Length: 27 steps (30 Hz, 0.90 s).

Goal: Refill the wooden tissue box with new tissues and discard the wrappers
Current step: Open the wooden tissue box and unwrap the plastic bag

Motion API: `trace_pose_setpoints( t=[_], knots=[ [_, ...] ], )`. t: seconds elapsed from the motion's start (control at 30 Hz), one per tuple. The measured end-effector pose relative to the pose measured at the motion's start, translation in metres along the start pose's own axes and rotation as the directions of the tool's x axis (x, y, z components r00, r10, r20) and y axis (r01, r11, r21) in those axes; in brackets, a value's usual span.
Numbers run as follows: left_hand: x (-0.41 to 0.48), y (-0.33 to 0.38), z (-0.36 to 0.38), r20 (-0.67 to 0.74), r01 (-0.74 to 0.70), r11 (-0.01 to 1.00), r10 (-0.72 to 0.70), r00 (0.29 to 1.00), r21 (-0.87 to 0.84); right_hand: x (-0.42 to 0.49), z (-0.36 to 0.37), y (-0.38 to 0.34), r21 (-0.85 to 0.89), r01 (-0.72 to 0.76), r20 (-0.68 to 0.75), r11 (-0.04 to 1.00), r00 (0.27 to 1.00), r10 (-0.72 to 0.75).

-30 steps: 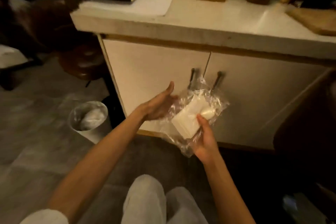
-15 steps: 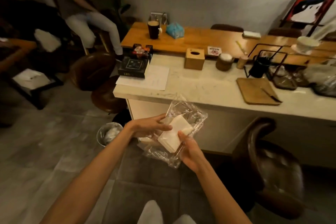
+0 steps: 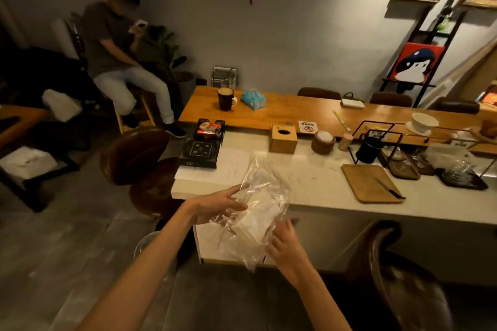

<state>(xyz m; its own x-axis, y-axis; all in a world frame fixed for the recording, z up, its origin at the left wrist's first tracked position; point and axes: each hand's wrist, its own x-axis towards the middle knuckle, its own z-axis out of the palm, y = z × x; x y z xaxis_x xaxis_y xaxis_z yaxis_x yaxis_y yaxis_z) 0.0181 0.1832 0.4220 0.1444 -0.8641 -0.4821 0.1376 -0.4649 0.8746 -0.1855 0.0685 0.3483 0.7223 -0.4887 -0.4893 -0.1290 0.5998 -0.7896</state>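
Note:
A clear crinkled plastic wrapper with a white stack of tissues inside it hangs in front of the white counter. My left hand grips the wrapper's left side. My right hand holds the pack from below at its right lower corner. The wooden tissue box, a cube with an oval hole on top, stands at the counter's far edge, well beyond both hands.
A bin shows partly behind my left forearm on the floor. Brown leather stools stand left and at the lower right. A wooden board with a knife, a black box and cups lie on the counter. A person sits at the back left.
The view has lifted from the cabinet front to the counter top and the room. Both hands keep the wrapped tissues, now raised near the counter's edge.

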Motion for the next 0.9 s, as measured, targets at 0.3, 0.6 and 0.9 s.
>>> trace_pose_setpoints(
  t=[0.3, 0.6, 0.9],
  knots=[
    [0.059, 0.046, -0.002, 0.002, -0.123, 0.988, 0.123, 0.992, 0.092, 0.043, 0.014, -0.072, 0.143, 0.014, 0.069, 0.990, 0.997, -0.024],
    [0.170, 0.166, -0.058, 0.121, -0.090, 0.977, 0.067, 0.990, 0.194, 0.155, -0.068, -0.113, 0.569, -0.101, 0.157, 0.816, 0.988, 0.013],
    [0.288, 0.244, -0.102, 0.118, 0.139, 0.861, -0.224, 0.967, 0.490, 0.283, -0.146, -0.126, -0.205, -0.266, -0.159, 0.942, 0.959, 0.236]
  ],
)
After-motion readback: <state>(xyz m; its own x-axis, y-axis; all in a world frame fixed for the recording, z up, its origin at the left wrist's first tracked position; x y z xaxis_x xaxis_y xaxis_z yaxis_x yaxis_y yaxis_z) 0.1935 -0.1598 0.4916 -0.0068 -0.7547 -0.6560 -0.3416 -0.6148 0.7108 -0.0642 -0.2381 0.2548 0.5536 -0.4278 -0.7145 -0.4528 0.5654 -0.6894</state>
